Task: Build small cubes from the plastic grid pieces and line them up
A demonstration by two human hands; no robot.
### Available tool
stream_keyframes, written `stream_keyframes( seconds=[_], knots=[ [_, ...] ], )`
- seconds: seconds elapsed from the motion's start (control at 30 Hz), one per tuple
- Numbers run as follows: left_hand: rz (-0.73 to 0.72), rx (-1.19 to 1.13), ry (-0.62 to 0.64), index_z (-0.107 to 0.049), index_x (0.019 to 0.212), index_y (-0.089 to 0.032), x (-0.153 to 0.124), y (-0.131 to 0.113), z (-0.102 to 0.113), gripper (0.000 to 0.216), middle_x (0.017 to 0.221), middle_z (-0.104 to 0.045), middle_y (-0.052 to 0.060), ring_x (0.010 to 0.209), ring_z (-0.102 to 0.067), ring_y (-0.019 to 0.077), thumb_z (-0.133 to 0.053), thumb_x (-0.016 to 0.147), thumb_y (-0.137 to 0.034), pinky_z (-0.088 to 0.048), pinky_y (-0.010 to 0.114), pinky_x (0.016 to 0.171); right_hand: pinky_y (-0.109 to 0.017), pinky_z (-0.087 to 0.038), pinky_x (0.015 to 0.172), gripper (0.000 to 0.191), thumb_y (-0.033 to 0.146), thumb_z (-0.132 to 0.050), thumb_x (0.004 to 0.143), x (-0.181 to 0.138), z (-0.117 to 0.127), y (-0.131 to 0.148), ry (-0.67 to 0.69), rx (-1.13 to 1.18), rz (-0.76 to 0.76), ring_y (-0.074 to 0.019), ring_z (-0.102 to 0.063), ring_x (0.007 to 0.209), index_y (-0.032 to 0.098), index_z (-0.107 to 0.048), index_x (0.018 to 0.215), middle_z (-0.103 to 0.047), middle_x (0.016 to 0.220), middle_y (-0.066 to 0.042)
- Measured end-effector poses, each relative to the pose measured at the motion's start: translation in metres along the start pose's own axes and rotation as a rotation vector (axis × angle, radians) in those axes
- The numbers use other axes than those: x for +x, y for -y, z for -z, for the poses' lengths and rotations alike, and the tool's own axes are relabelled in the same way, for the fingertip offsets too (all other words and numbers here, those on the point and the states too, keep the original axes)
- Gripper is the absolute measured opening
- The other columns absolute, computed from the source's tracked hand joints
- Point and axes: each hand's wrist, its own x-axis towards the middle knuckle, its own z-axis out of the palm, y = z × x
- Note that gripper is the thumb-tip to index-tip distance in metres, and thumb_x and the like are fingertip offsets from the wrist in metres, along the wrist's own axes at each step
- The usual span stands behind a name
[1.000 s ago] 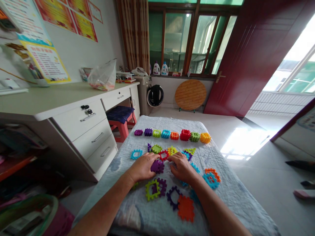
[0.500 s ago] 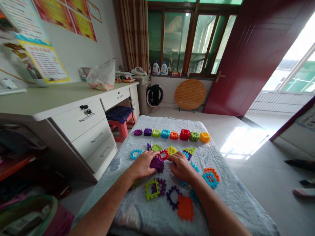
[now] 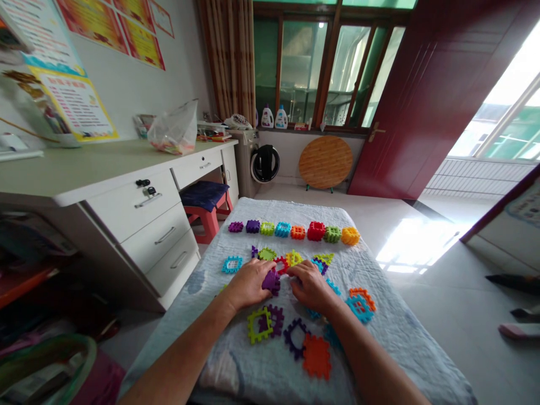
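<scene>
On a cloth-covered table (image 3: 379, 349) lie flat toothed plastic puzzle tiles in many colours. My left hand (image 3: 247, 284) is closed on a purple tile (image 3: 271, 279), which stands tilted up between my two hands. My right hand (image 3: 311, 286) rests just right of it with its fingers curled on the tiles there; what it grips is hidden. In front of my hands lie a lime square frame (image 3: 258, 324), a purple frame (image 3: 296, 336) and an orange tile (image 3: 317, 356). A row of several assembled cubes (image 3: 316, 230) runs along the far side.
A white desk with drawers (image 3: 143, 214) stands to the left, with a red stool (image 3: 206, 211) under it. A blue and orange tile pair (image 3: 360, 304) lies at the right. A dark red door (image 3: 422, 95) and tiled floor lie to the right.
The purple tile has been tipped up from lying flat under my left fingers and now stands more on edge. Both hands have stayed in place.
</scene>
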Motion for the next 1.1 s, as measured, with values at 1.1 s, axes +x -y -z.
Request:
stream_keyframes(
  seconds=[1.1],
  knots=[
    [-0.050,-0.004,0.013,-0.052,0.123,-0.020,0.0011,-0.0009,0.0034,0.062,0.118,-0.062,0.007,0.106,-0.054,0.0259,-0.066,0.063,-0.025,-0.040,0.034,0.095,-0.033,-0.035,0.084,0.029,0.009,-0.054,0.074,0.0000,-0.0017,-0.0014,0.023,-0.007,0.001,-0.0202,-0.050,0.090,0.021,-0.063,0.099,-0.066,0.087,-0.004]
  ],
)
